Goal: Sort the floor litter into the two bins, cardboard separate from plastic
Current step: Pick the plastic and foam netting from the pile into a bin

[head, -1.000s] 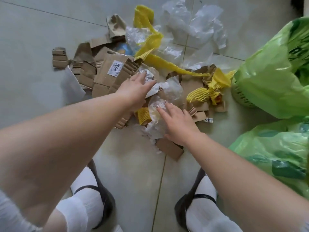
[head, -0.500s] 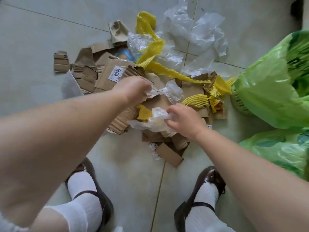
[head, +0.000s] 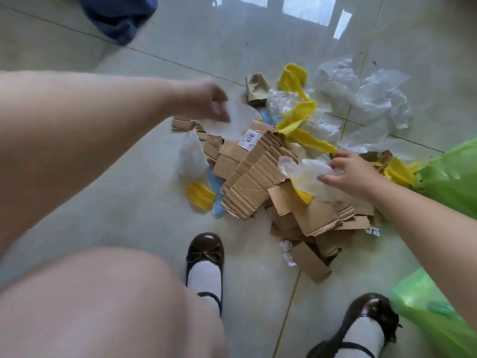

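A heap of torn brown cardboard [head: 258, 177] lies on the tiled floor, mixed with yellow foam netting [head: 299, 117] and clear plastic film [head: 361, 94]. My left hand [head: 204, 102] is raised over the heap's left side and pinches a pale clear plastic piece [head: 232, 122]. My right hand [head: 353, 174] grips a crumpled clear plastic bag [head: 309, 174] just above the cardboard. Two bins lined with green bags stand at the right, one further back [head: 449, 177] and one nearer [head: 436, 321].
A blue cloth [head: 118, 14] lies at the top left. My brown shoes [head: 205, 251] stand close to the heap's near edge. A loose plastic scrap [head: 192, 156], a yellow net piece [head: 200, 195] and a blue sheet [head: 218, 187] lie left of the cardboard.
Both hands have lifted plastic pieces out of the heap. My left hand has risen and moved left; the right has pulled its bag toward the bins. The camera tilted up.
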